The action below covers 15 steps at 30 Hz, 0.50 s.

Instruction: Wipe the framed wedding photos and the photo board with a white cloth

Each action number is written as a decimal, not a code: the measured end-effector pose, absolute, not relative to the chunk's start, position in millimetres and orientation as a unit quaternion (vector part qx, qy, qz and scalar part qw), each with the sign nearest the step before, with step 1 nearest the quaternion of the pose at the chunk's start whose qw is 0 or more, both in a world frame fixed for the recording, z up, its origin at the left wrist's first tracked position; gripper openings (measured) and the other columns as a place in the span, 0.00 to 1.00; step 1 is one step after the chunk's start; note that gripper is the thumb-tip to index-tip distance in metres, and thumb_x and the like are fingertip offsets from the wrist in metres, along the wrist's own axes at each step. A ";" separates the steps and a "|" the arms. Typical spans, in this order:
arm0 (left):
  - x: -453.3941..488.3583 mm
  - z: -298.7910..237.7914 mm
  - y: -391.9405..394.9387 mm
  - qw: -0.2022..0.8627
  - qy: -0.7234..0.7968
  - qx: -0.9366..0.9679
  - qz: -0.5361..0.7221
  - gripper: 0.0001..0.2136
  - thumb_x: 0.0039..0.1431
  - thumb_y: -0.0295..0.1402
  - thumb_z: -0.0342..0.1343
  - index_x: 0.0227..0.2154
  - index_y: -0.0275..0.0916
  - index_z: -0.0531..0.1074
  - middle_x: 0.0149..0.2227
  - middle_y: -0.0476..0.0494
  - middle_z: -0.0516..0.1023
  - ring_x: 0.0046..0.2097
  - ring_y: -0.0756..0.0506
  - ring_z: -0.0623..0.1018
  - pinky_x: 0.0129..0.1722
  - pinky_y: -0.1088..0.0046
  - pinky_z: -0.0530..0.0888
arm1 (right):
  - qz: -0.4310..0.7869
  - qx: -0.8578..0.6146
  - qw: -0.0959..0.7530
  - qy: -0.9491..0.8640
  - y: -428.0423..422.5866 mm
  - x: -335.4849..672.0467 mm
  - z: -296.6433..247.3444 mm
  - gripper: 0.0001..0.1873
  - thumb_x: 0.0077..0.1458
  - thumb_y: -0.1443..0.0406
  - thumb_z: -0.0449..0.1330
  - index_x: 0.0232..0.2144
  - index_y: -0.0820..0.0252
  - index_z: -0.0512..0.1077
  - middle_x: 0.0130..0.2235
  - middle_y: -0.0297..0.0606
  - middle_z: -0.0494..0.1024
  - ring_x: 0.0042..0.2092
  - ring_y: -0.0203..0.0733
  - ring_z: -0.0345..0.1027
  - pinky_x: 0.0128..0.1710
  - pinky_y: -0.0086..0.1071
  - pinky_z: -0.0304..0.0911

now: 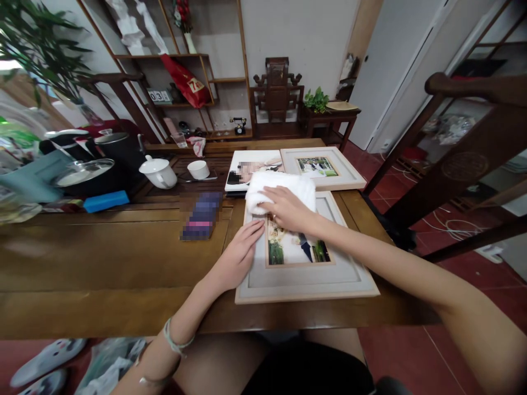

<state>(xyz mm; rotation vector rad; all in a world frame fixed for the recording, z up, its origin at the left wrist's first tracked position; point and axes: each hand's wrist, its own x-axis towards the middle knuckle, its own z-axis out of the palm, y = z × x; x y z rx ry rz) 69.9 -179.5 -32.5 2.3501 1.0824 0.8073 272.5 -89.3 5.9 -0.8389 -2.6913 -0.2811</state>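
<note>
A light wood picture frame [307, 299] with a pale mat and a photo lies flat at the table's front edge. My right hand [286, 208] reaches across it, its fingers curled over a folded white towel [288, 186] at the frame's far side. The towel covers the frame's upper left part and the top of the photo. My left hand [241, 255] rests on the frame's left edge, fingers stretched out and nothing held. Beyond the towel lie a second framed photo [349, 173] and a white-bordered photo panel [255, 159], partly covered by the towel.
A phone-like dark object [201, 216], blurred over, lies left of the frame. Farther left are a blue block [106, 201], a lidded white cup [158, 173], a small white bowl [198, 169] and a dark pan [86, 178]. A wooden chair [457, 137] stands at the right.
</note>
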 end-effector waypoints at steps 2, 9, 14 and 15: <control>69.6 -33.1 -179.2 0.215 0.386 0.847 0.296 0.22 0.67 0.27 0.38 0.62 0.39 0.59 0.65 0.37 0.59 0.67 0.41 0.56 0.66 0.50 0.54 | -0.100 -0.268 0.140 -0.948 -88.6 262.8 3.0 0.23 0.52 0.76 0.55 0.50 0.60 0.71 0.61 0.46 0.65 0.63 0.52 0.53 0.59 0.48 0.50; 70.0 -34.1 -178.4 0.223 0.385 0.840 0.310 0.21 0.67 0.27 0.39 0.61 0.38 0.62 0.63 0.36 0.62 0.66 0.40 0.58 0.65 0.49 0.56 | -0.132 -0.272 0.085 -0.949 -97.6 281.0 5.5 0.16 0.58 0.75 0.53 0.47 0.62 0.73 0.61 0.46 0.65 0.62 0.54 0.54 0.57 0.48 0.53; 70.6 -34.1 -178.9 0.221 0.386 0.841 0.309 0.21 0.67 0.27 0.38 0.61 0.40 0.61 0.64 0.39 0.62 0.66 0.41 0.57 0.66 0.49 0.55 | -0.143 -0.304 0.064 -0.940 -106.9 310.1 9.3 0.14 0.58 0.74 0.54 0.44 0.62 0.74 0.61 0.46 0.66 0.62 0.55 0.55 0.57 0.48 0.54; 70.6 -34.1 -179.0 0.222 0.387 0.841 0.307 0.21 0.67 0.27 0.38 0.61 0.41 0.61 0.64 0.39 0.61 0.66 0.42 0.57 0.66 0.49 0.55 | -0.141 -0.315 0.062 -0.937 -108.7 318.2 9.4 0.14 0.57 0.74 0.54 0.44 0.62 0.74 0.60 0.46 0.66 0.62 0.55 0.55 0.57 0.48 0.54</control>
